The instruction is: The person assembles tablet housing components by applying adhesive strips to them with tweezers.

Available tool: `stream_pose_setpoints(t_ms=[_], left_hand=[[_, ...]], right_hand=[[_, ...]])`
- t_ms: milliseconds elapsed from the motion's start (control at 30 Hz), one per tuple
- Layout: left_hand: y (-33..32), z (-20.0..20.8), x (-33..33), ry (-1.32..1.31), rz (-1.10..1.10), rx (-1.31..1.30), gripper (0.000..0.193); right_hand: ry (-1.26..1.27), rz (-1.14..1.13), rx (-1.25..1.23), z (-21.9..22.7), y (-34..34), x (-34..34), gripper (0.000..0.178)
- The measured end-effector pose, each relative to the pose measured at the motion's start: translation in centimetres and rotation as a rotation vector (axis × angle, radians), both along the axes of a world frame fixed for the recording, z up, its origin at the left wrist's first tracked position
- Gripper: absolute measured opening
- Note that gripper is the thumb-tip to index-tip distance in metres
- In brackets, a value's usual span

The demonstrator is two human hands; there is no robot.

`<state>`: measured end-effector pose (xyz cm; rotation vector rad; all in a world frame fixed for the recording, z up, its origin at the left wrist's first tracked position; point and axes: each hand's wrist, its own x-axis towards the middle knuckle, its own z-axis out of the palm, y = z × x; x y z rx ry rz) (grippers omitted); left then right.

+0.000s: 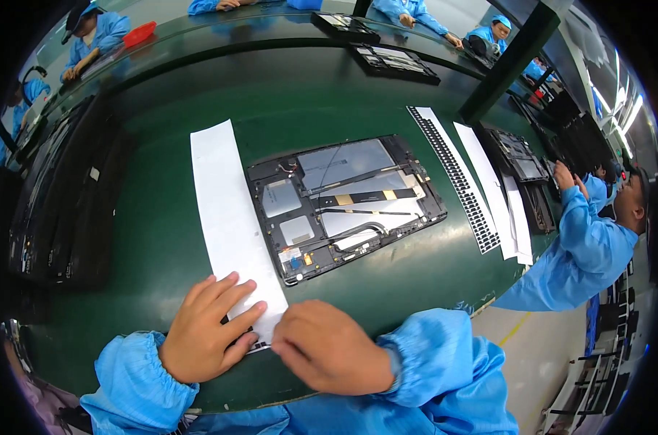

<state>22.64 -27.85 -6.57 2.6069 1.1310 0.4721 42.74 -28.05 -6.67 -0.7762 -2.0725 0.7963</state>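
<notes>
Just short of the opened tablet-type device (351, 209), two bare hands meet at the near end of a long white paper strip (231, 196). The left hand (209, 330) lies palm down on it, fingers spread wide; the right hand (332, 348), blurred, curls at the strip's near right corner with its fingertips hidden, so I cannot tell whether it pinches anything. Blue sleeves (434, 355) cover both forearms. The strip runs along the device's left edge, and a black-patterned piece shows beneath the left hand. The device itself lies flat on the green table (329, 109), its grey battery pack (354, 158) and flat cables exposed. To the device's right are a black-patterned sheet (454, 180) and white strips (487, 187), then another opened device (517, 152) near a co-worker (586, 239). Well to its left stand dark panels (60, 199). Beyond it to the right, a dark green post (510, 64) blocks some of the view; farther behind it lie two opened units (394, 61), a red bin (140, 34) and more workers (100, 40).
</notes>
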Motion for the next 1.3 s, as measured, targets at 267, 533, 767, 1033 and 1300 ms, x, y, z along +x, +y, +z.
stream_pose_setpoints(t_ms=[267,533,767,1033,1300], left_hand=[[1.1,0.3,1.1,0.000,-0.003,-0.048,0.035],[0.6,0.1,1.2,-0.005,0.031,0.023,0.038],[0.3,-0.3,0.6,-0.032,-0.003,0.021,0.034],[-0.1,0.4,1.2,0.023,0.005,-0.066,0.031],[1.3,2.0,2.7,-0.005,-0.023,-0.027,0.034]], right_hand=[[-0.080,-0.055,-0.219,2.1,1.7,5.2,0.015],[-0.421,-0.052,0.152,-0.3,-0.2,1.6,0.016],[-0.108,0.013,0.128,-1.4,-0.8,0.1,0.014],[0.109,0.172,-0.216,0.0,-0.4,2.2,0.009],[0.118,-0.203,-0.388,2.3,4.3,13.2,0.006]])
